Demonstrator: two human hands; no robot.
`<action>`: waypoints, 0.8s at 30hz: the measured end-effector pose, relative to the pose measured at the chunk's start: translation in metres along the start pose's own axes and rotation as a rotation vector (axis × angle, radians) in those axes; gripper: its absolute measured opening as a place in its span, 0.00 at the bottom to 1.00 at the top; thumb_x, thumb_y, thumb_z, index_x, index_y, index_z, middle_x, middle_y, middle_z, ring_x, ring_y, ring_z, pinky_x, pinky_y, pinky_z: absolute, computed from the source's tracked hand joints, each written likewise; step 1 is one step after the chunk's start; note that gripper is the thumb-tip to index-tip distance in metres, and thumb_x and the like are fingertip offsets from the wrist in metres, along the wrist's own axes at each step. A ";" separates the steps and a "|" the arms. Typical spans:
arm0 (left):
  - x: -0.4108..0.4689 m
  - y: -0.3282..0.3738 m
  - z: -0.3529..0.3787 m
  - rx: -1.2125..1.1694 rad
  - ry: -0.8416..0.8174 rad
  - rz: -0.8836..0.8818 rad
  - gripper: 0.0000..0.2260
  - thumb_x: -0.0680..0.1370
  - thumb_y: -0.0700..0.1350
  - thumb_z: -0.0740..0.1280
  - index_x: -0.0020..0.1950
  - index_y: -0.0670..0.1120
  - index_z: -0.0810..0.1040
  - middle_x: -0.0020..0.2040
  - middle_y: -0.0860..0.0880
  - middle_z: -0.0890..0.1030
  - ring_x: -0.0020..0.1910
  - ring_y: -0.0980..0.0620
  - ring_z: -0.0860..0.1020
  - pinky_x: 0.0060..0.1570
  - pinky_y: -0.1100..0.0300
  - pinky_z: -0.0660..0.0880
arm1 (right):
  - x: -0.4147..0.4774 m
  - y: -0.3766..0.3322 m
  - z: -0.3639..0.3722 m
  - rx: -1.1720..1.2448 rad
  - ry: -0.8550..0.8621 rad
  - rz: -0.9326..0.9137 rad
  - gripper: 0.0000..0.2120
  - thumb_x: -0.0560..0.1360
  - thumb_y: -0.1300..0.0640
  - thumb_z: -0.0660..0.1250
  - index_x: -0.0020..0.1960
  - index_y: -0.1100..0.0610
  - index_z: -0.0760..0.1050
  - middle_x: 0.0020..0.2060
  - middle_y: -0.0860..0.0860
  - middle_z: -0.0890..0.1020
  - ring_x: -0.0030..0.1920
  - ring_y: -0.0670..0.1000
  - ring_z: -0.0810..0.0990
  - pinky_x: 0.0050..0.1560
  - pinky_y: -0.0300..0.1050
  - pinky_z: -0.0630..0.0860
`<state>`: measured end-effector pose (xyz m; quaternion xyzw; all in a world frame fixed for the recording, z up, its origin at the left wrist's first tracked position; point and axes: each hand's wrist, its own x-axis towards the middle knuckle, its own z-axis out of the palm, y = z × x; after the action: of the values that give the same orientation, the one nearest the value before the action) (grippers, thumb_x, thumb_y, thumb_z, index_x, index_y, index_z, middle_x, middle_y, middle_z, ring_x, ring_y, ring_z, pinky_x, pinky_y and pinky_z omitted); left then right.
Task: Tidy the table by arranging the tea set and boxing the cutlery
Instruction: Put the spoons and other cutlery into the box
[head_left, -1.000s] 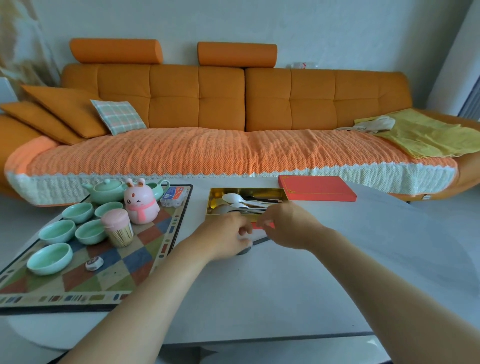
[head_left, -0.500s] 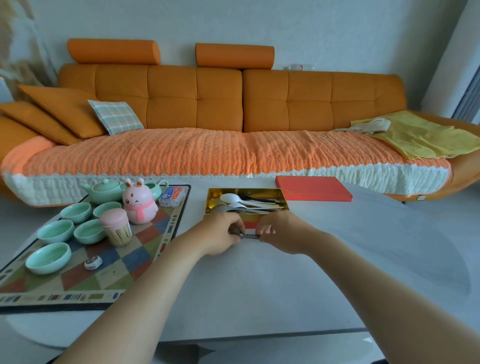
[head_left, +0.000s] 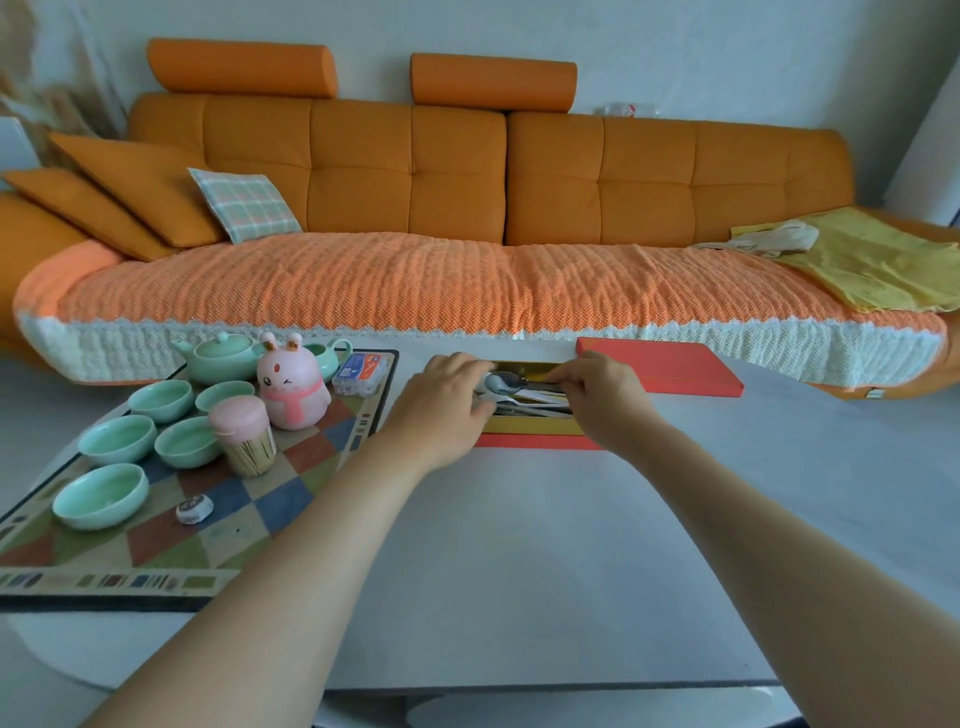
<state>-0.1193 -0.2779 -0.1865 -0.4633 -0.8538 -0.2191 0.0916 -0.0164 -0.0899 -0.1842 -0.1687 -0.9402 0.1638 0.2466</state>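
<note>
Moved since earlier: the right hand (head_left: 602, 400) and left hand (head_left: 447, 405), from the grey worktop (head_left: 519, 545) forward onto the gold-lined red cutlery box (head_left: 535, 427). Right fingers (head_left: 566, 375) pinch a steel spoon (head_left: 501, 383) lying inside it; left fingers curled at the box's left end, grasp hidden. Flat red lid (head_left: 670, 366) unmoved.

Cutlery box (head_left: 535, 426) sits between tea tray (head_left: 234, 525) (left) and lid (head_left: 670, 369)

An open gold-lined box (head_left: 535, 427) with a red base lies mid-table, cutlery lengthwise inside. The right hand (head_left: 602, 400) pinches the handle of the top spoon (head_left: 501, 383). The box's red lid (head_left: 670, 366) lies flat just right. A pale green teapot (head_left: 221, 356), pitcher (head_left: 332, 357) and five cups (head_left: 118, 440) stand upright on the checked mat (head_left: 249, 512).
</note>
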 end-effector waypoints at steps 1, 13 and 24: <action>0.000 0.000 0.003 0.004 -0.050 0.022 0.22 0.82 0.51 0.60 0.75 0.48 0.65 0.74 0.51 0.67 0.72 0.51 0.62 0.68 0.51 0.63 | 0.003 0.000 0.002 -0.026 -0.020 0.013 0.14 0.79 0.62 0.62 0.53 0.50 0.84 0.41 0.44 0.75 0.42 0.51 0.74 0.46 0.46 0.69; -0.001 0.003 0.023 0.126 -0.191 0.068 0.27 0.81 0.58 0.58 0.78 0.52 0.59 0.78 0.51 0.59 0.77 0.48 0.56 0.72 0.48 0.58 | 0.003 -0.016 0.015 -0.038 -0.205 -0.048 0.22 0.75 0.64 0.56 0.57 0.48 0.82 0.51 0.48 0.83 0.44 0.50 0.79 0.42 0.48 0.79; -0.001 0.016 0.015 0.075 -0.192 0.010 0.29 0.81 0.58 0.58 0.79 0.50 0.57 0.79 0.52 0.58 0.78 0.51 0.55 0.74 0.52 0.54 | -0.016 0.002 -0.009 0.066 -0.104 -0.040 0.26 0.73 0.67 0.57 0.67 0.51 0.76 0.62 0.49 0.80 0.59 0.53 0.78 0.52 0.39 0.70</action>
<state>-0.1048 -0.2645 -0.1962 -0.4826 -0.8639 -0.1410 0.0279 0.0019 -0.0928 -0.1846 -0.1327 -0.9491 0.1982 0.2059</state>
